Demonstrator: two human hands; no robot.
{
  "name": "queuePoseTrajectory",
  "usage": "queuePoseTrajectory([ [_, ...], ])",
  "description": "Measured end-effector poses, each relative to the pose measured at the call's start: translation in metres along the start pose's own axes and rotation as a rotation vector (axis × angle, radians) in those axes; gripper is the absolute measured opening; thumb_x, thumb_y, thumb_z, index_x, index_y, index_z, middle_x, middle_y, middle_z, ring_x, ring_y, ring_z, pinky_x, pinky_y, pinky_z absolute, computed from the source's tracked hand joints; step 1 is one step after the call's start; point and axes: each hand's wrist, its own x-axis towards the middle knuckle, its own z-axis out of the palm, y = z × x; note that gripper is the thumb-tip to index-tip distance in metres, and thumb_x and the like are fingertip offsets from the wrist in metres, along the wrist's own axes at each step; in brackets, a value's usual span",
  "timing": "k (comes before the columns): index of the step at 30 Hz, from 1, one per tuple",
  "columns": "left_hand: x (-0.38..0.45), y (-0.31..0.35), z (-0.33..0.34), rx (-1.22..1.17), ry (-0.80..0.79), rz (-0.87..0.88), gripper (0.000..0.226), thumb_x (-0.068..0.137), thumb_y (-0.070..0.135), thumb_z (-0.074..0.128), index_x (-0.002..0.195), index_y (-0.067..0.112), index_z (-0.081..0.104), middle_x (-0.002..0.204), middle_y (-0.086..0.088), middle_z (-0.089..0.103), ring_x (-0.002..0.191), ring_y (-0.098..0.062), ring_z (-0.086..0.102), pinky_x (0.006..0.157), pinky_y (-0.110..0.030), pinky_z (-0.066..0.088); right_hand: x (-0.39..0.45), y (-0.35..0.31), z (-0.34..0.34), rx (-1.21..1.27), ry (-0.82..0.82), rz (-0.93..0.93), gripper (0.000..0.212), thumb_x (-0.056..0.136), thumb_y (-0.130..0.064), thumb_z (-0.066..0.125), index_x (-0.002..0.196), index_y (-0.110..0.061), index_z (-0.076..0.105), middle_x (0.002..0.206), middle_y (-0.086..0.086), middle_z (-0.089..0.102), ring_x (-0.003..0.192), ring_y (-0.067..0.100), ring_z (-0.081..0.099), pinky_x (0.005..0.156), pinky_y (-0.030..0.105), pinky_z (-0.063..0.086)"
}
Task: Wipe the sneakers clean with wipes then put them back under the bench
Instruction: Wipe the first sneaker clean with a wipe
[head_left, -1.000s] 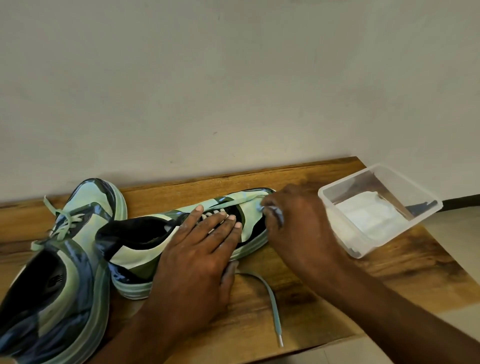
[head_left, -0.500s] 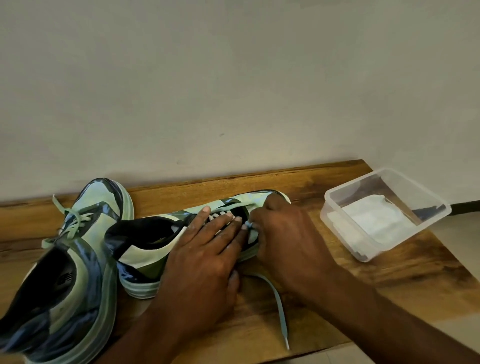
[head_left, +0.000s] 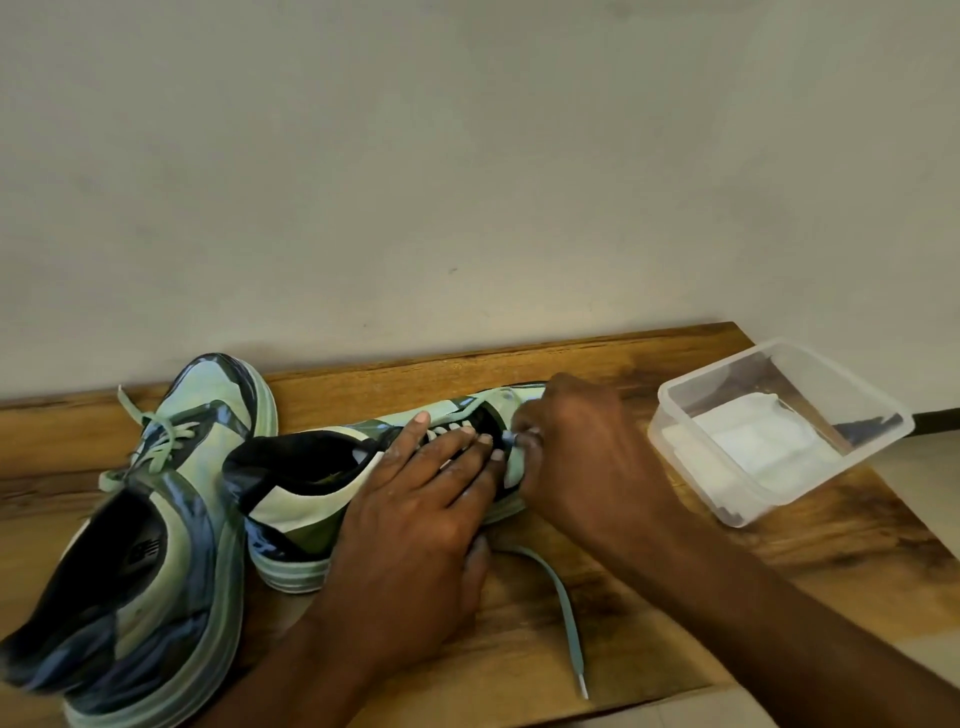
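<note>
Count: 2 sneakers, 1 clear plastic container, 1 stack of white wipes, 2 hands, all on or over 1 wooden bench top (head_left: 649, 613) set against a plain wall (head_left: 467, 156).

Left sneaker of the pair as seen (head_left: 156, 561): pale green with dark blue-black panels, heel toward the camera, toe toward the wall, laces tied. An "NB" logo shows faintly on its insole; no other writing is readable.

Second sneaker (head_left: 306, 493): same colours, lying across the bench, heel at left, toe at right, touching the first sneaker. 1 loose green lace end (head_left: 563, 592) trails from it over the wood toward the front edge.

Left hand (head_left: 415, 525): fingers straight and together, laid flat over the lace area of the second sneaker, pressing it down. Thumb sits low against the sole side.

Right hand (head_left: 582, 457): fingers curled, tips pinching a small pale bit at the lace row near the toe. Cannot tell whether this is a wipe or the lace.

Clear plastic container (head_left: 675, 410): at the right end of the bench, near the right hand but apart from it, lid off. White wipes (head_left: 763, 447) lie folded inside.
</note>
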Motion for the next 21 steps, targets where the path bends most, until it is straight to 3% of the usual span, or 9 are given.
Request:
queuePoseTrajectory([
  [4, -0.002, 0.001, 0.000, -0.003, 0.010, 0.000, 0.067, 0.081, 0.035, 0.078, 0.143, 0.013, 0.063, 0.144, -0.006, 0.064, 0.140, -0.023, 0.054, 0.124, -0.049, 0.026, 0.012, 0.026, -0.010, 0.015, 0.143, 0.170, 0.019, 0.076, -0.012, 0.077, 0.093, -0.019, 0.084, 0.089, 0.008, 0.072, 0.073, 0.023, 0.063, 0.066, 0.029, 0.049],
  [8, -0.002, -0.001, 0.001, -0.005, -0.024, 0.003, 0.073, 0.074, 0.035, 0.076, 0.143, 0.013, 0.062, 0.146, -0.006, 0.063, 0.141, -0.024, 0.053, 0.125, -0.049, 0.023, -0.001, -0.004, -0.003, 0.032, 0.025, 0.057, 0.016, 0.084, -0.020, 0.072, 0.096, -0.024, 0.082, 0.095, 0.000, 0.069, 0.075, 0.013, 0.056, 0.060, 0.017, 0.036],
  [10, -0.003, -0.001, 0.002, 0.005, -0.035, 0.011, 0.075, 0.072, 0.035, 0.074, 0.143, 0.012, 0.063, 0.146, -0.006, 0.062, 0.141, -0.024, 0.053, 0.125, -0.050, 0.023, -0.005, -0.010, -0.004, 0.041, -0.066, 0.007, 0.015, 0.088, -0.025, 0.067, 0.094, -0.026, 0.081, 0.094, -0.002, 0.071, 0.078, 0.012, 0.060, 0.063, 0.022, 0.041],
  [12, -0.005, 0.000, 0.003, 0.001, -0.017, 0.010, 0.070, 0.080, 0.036, 0.072, 0.144, 0.010, 0.062, 0.148, -0.008, 0.061, 0.142, -0.025, 0.052, 0.124, -0.052, 0.026, -0.001, 0.000, -0.015, 0.148, -0.087, 0.051, 0.008, 0.084, -0.024, 0.075, 0.087, -0.027, 0.082, 0.085, -0.009, 0.075, 0.075, 0.006, 0.065, 0.066, 0.023, 0.051],
  [15, -0.006, 0.002, 0.005, 0.008, 0.007, 0.000, 0.066, 0.088, 0.039, 0.071, 0.146, 0.010, 0.059, 0.149, -0.008, 0.059, 0.144, -0.025, 0.049, 0.123, -0.053, 0.029, 0.005, 0.025, -0.029, 0.335, 0.139, 0.155, 0.007, 0.082, -0.018, 0.082, 0.085, -0.024, 0.083, 0.074, -0.019, 0.071, 0.069, -0.004, 0.065, 0.062, 0.008, 0.047],
  [17, -0.006, 0.003, 0.006, 0.003, 0.015, -0.009, 0.065, 0.088, 0.040, 0.071, 0.145, 0.011, 0.061, 0.148, -0.007, 0.060, 0.144, -0.024, 0.050, 0.122, -0.053, 0.031, 0.007, 0.037, -0.029, 0.259, 0.323, 0.178, 0.010, 0.083, -0.013, 0.081, 0.089, -0.021, 0.082, 0.076, -0.015, 0.069, 0.066, 0.000, 0.061, 0.061, 0.005, 0.038],
  [21, -0.006, 0.004, 0.006, -0.003, 0.028, -0.022, 0.063, 0.088, 0.040, 0.071, 0.143, 0.011, 0.062, 0.147, -0.007, 0.062, 0.142, -0.024, 0.052, 0.121, -0.054, 0.034, 0.011, 0.044, -0.010, 0.158, 0.224, 0.217, 0.010, 0.088, -0.015, 0.075, 0.091, -0.023, 0.080, 0.091, -0.005, 0.074, 0.081, 0.011, 0.064, 0.071, 0.023, 0.044],
])
